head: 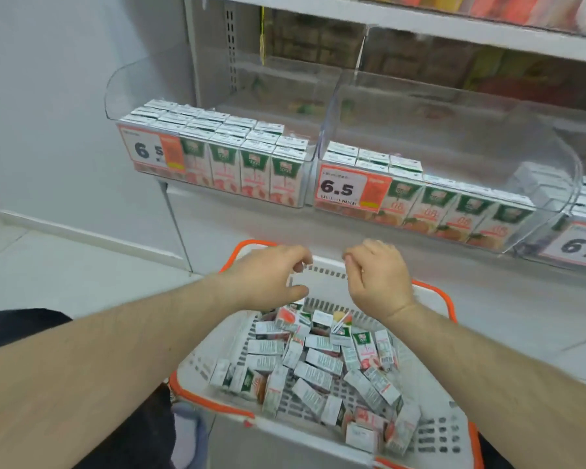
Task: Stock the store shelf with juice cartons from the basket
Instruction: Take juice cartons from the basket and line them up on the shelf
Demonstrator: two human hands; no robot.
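Shelf (420,231) ahead; both hands empty, curled over basket (318,286) cartons (318,363).

Empty hands (268,275) above carton-filled basket (217,336), stocked shelf (251,218)

My arms hide part of the basket (322,289), goods on the upper shelf (420,59) are blurred, and the rightmost price tag (579,245) is cut off.
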